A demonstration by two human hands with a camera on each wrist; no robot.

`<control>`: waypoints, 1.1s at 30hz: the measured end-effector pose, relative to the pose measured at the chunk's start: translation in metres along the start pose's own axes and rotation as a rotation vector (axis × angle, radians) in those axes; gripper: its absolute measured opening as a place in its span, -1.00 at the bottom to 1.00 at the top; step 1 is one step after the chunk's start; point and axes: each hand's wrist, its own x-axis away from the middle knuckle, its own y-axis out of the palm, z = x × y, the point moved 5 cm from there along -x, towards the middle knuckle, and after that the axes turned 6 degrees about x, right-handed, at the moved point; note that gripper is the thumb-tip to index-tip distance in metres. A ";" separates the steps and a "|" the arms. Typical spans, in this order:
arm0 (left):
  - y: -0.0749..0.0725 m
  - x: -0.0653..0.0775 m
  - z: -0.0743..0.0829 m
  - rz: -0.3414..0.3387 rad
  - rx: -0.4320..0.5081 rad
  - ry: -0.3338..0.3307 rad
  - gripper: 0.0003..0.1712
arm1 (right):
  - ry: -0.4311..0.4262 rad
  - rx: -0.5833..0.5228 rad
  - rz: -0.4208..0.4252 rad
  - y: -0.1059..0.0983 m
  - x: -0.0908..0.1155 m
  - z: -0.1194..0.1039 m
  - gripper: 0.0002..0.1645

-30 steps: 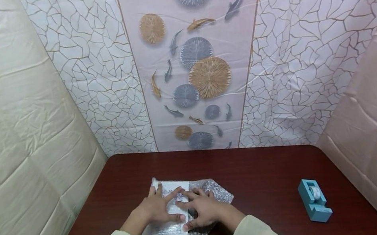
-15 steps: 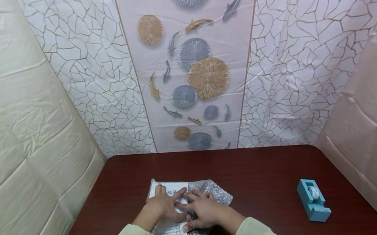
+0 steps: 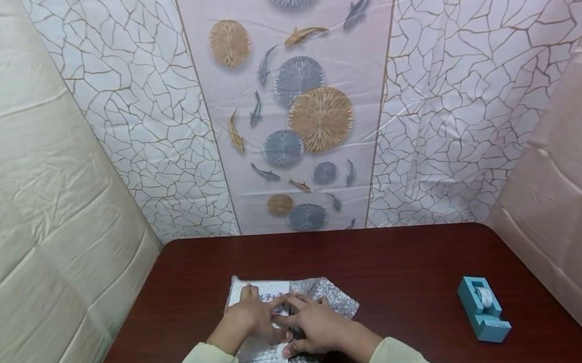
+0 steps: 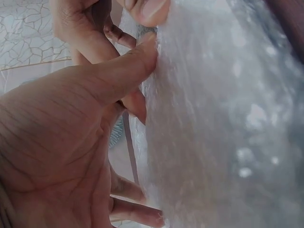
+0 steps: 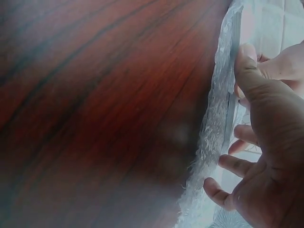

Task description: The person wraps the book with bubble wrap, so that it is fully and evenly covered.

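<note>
A flat white rectangular item with printed lettering (image 3: 269, 287) lies on the table, partly covered by bubble wrap (image 3: 338, 299). My left hand (image 3: 249, 319) rests across its left and middle part, fingers spread. Beside it my right hand (image 3: 319, 324) presses where the wrap's flap meets the white surface. The fingertips of both hands meet near the middle. In the left wrist view, the left thumb (image 4: 128, 69) touches the bubble wrap's surface. From the right wrist, the thumb (image 5: 249, 71) and fingertips lie on the item above its wrapped edge, and a dark grey strip shows along that edge.
A teal tape dispenser (image 3: 485, 310) with a roll of clear tape stands on the right of the dark red wooden table (image 3: 405, 277). Patterned and quilted sheets (image 3: 172, 130) enclose the table at the back and both sides.
My left hand has slid a little to the right over the item, closer to the right hand. The right hand stays nearly in place. The tape dispenser has not moved.
</note>
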 end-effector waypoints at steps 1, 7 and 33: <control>0.000 0.000 0.001 -0.005 -0.004 -0.002 0.04 | -0.006 0.001 0.007 0.000 0.000 0.000 -0.02; -0.001 0.002 0.003 -0.017 -0.012 -0.011 0.03 | -0.103 -0.145 0.079 -0.010 0.005 0.007 -0.20; 0.001 0.003 0.004 0.018 -0.013 0.023 0.01 | 0.504 -0.421 0.248 0.028 0.052 0.162 -0.76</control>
